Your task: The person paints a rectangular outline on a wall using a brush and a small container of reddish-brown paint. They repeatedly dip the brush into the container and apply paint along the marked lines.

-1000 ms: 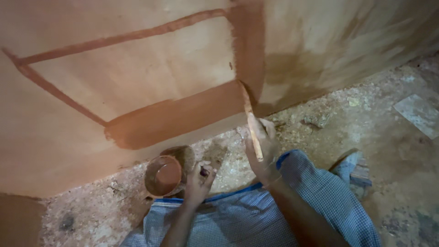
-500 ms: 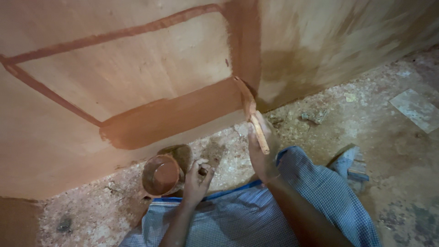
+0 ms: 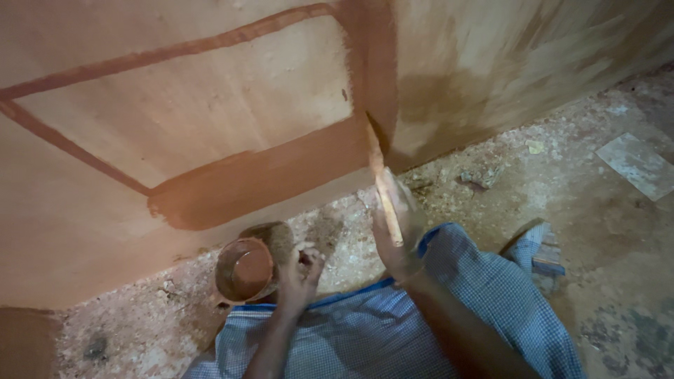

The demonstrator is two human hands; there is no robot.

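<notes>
Right hand (image 3: 397, 231) closed around a brush (image 3: 379, 179), its tip touching the wall (image 3: 175, 119) at the lower right corner of the painted brown frame (image 3: 267, 175). Left hand (image 3: 300, 275), fingers curled, grips the cup (image 3: 244, 269) of brown paint on the floor (image 3: 562, 182).

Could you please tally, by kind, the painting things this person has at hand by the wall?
Brush, held in the right hand: 1
Paint container, beside the left hand: 1
Total: 2
</notes>
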